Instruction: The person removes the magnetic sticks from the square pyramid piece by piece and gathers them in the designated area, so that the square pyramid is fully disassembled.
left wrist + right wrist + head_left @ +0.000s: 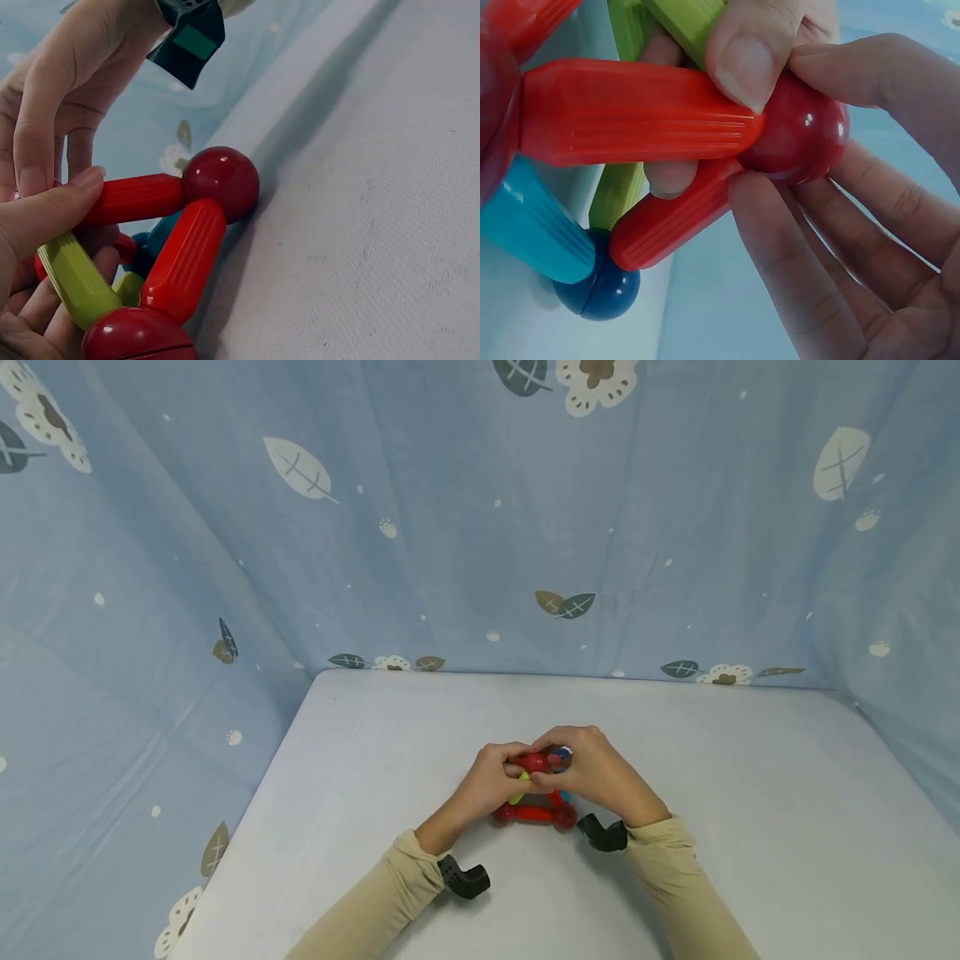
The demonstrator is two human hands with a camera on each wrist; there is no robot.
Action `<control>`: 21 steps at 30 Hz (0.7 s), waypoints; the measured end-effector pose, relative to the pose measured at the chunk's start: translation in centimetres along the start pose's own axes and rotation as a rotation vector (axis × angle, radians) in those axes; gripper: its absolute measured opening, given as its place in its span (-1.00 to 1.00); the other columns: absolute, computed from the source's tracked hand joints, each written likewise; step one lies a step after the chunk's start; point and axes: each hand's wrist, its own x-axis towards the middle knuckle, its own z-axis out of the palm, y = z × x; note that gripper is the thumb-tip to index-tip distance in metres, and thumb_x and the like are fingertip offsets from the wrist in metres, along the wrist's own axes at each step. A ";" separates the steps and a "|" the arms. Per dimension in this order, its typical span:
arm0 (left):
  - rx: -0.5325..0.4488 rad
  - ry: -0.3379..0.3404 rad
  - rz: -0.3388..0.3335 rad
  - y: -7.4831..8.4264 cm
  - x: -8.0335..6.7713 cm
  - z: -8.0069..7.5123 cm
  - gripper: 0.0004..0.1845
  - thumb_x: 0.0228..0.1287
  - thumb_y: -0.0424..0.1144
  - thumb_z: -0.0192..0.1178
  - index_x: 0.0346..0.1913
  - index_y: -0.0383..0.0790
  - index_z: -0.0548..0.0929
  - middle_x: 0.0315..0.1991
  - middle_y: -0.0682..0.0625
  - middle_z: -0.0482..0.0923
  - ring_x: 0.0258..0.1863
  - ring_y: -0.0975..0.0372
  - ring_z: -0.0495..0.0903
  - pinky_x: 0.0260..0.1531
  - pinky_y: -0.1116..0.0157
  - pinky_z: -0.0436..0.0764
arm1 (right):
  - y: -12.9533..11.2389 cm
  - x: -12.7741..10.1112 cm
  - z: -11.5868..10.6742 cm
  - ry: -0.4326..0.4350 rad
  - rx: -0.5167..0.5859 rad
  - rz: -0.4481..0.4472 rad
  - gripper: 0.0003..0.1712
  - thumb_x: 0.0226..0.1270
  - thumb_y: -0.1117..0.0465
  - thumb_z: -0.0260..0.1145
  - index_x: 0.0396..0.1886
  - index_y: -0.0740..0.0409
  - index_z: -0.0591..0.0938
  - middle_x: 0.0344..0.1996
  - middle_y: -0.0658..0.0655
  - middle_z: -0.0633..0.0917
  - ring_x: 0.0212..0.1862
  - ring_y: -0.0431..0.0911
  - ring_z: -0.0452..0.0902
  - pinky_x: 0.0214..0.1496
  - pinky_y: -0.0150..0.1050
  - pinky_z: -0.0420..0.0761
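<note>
A small frame of rods and balls (534,802) is located on the white table (750,827), at the 6 o'clock side of the table's centre in the head view. The frame is held at its top by both hands, which meet above it.

The left hand (487,781) is positioned at the 9 o'clock side of the frame. Its fingers are curled around the upper rods; in the left wrist view the thumb (45,214) is pressed on a red rod (131,199), and a green rod (75,281) is cradled against the fingers.

The right hand (600,772) is positioned at the 3 o'clock side. Its fingers are curled, and in the right wrist view a dark red ball (799,135) is pinched between its fingertips, at the joint where two red rods meet. A fingertip of the left hand is seen pressed on the same joint.

At the frame's base, a red rod (534,814) is laid between two dark red balls on the table. A blue rod (525,225) and a blue ball (604,289) are seen at 7 o'clock in the right wrist view.

The table is enclosed by a blue cloth (450,527) printed with leaves and flowers.
</note>
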 end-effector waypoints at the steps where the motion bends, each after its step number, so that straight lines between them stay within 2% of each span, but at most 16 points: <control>1: -0.001 -0.001 0.002 -0.1 0.0 0.0 -0.56 0.26 -0.40 0.44 0.21 -0.34 0.67 -0.11 -0.27 0.78 -0.53 0.42 0.53 -0.31 0.52 0.55 | 0.0 0.0 0.0 0.003 -0.001 -0.003 -0.72 0.17 0.21 0.59 -0.11 0.10 0.79 -0.14 0.03 0.83 -0.15 -0.17 0.71 -0.11 -0.18 0.75; 7: -0.005 -0.011 0.003 -0.1 0.2 0.0 -0.55 0.27 -0.41 0.43 0.22 -0.35 0.67 -0.08 -0.30 0.77 -0.58 0.42 0.45 -0.34 0.52 0.52 | 0.1 0.1 0.0 0.006 0.009 0.009 -0.74 0.13 0.21 0.59 -0.15 0.06 0.80 -0.18 -0.01 0.83 -0.21 -0.23 0.69 -0.15 -0.30 0.70; 11: -0.006 -0.008 0.005 0.2 0.1 0.0 -0.56 0.27 -0.42 0.42 0.22 -0.34 0.67 -0.05 -0.29 0.76 -0.60 0.41 0.42 -0.37 0.51 0.49 | 0.2 0.2 -0.1 -0.004 0.032 0.018 -0.74 0.14 0.21 0.58 -0.14 0.08 0.80 -0.17 0.01 0.84 -0.21 -0.20 0.70 -0.17 -0.32 0.70; 14: -0.018 -0.010 0.009 0.2 0.1 0.1 -0.59 0.26 -0.39 0.44 0.17 -0.34 0.70 -0.02 -0.27 0.77 -0.49 0.43 0.61 -0.31 0.51 0.58 | 0.3 0.1 -0.2 -0.013 0.110 0.030 -0.75 0.19 0.22 0.56 -0.11 0.10 0.80 -0.16 0.05 0.83 -0.18 -0.16 0.73 -0.16 -0.33 0.74; 17: -0.042 -0.021 0.007 0.3 0.0 0.2 -0.63 0.23 -0.36 0.48 0.09 -0.33 0.73 0.01 -0.24 0.76 -0.25 0.31 0.80 -0.20 0.47 0.68 | 0.3 0.1 -0.4 0.004 0.216 0.046 -0.74 0.22 0.24 0.56 -0.09 0.11 0.80 -0.14 0.08 0.83 -0.12 -0.10 0.76 -0.13 -0.30 0.77; 18: -0.052 -0.026 0.004 0.3 0.0 0.2 -0.64 0.22 -0.35 0.49 0.07 -0.32 0.74 0.01 -0.23 0.76 -0.17 0.25 0.82 -0.16 0.44 0.70 | 0.2 0.0 -0.5 0.012 0.247 0.052 -0.74 0.22 0.24 0.56 -0.09 0.10 0.80 -0.14 0.09 0.83 -0.10 -0.08 0.77 -0.12 -0.28 0.77; 21: -0.068 -0.029 -0.006 0.4 -0.2 0.2 -0.65 0.21 -0.35 0.49 0.06 -0.31 0.74 0.03 -0.22 0.75 -0.10 0.11 0.83 -0.14 0.41 0.72 | 0.1 0.0 -0.7 0.033 0.283 0.065 -0.72 0.21 0.22 0.57 -0.07 0.08 0.79 -0.12 0.08 0.82 -0.05 -0.05 0.77 -0.08 -0.24 0.77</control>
